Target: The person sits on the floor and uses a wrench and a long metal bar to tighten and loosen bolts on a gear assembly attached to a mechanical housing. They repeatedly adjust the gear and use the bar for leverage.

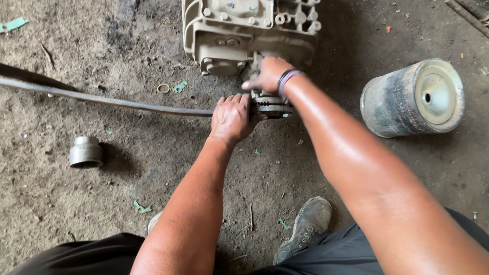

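Both forearms reach from the dark trousers down to a metal housing on the dirt floor.
Left hand (232, 118) has its fingers closed around a long bar (107, 100) at a round flange (272, 107); right hand (267, 74) presses the beige housing (244, 28), fingers curled. Grey cylinder (412, 98) lies well apart.

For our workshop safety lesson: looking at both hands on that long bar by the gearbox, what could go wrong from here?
1. The left hand grips the long bar at the toothed flange; a slip could pinch fingers.
2. The right hand rests against the gearbox housing, so knuckles might strike metal.
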